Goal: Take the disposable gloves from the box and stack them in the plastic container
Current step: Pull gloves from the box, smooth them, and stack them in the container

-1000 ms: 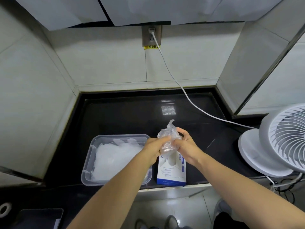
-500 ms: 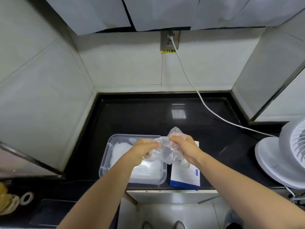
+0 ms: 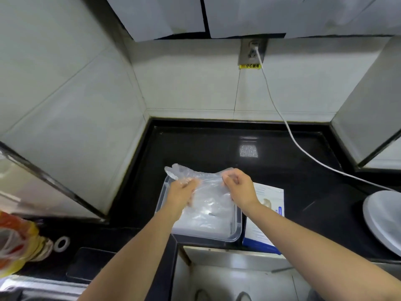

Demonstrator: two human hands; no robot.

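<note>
Left hand (image 3: pixel 181 196) and right hand (image 3: pixel 239 188) are pinching a clear glove (image 3: pixel 207 177) by its ends over the container (image 3: pixel 237 227) at the counter (image 3: pixel 195 148) front edge.

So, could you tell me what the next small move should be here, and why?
Probably lower the glove flat into the plastic container: the left hand and right hand hold it spread open directly above the stacked gloves inside.

A glossy black counter (image 3: pixel 217 144) fills a white-tiled corner. A white cable (image 3: pixel 268 88) drops from the wall socket (image 3: pixel 252 51) — yellow label (image 3: pixel 249 66) beneath — across the counter toward a round white base (image 3: pixel 382 216) at right. Lower left: a white ring (image 3: pixel 61 243).
</note>
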